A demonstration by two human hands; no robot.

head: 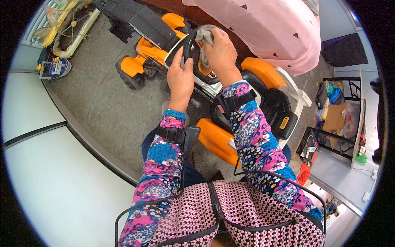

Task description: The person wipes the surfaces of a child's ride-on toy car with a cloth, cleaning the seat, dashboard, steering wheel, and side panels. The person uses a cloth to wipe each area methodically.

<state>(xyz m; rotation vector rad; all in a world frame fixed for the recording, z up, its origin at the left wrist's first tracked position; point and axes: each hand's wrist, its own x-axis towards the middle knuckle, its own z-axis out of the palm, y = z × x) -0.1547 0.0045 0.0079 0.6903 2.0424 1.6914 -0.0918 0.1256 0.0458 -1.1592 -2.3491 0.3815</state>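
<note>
An orange, black and white ride-on toy vehicle (216,140) stands on the floor before me. My right hand (222,54) presses a grey cloth (204,34) against the right part of its black steering wheel (187,43). My left hand (180,81) is at the wheel's left side, with the thumb and fingers around the rim. Behind the wheel are the black seat (271,98) and orange rear fenders. Toward the front, an orange front fender (132,66) covers a dark wheel, and a black loader part (142,21) juts forward. My right palm hides part of the cloth.
Pink patterned fabric (268,31) drapes over something beside the vehicle. White panels (61,173) border the floor (101,95) at left. A yellow-and-white frame (77,40) and a blue-and-grey item (56,68) lie at far left. A shelf at right holds a cardboard box (334,115) and bags.
</note>
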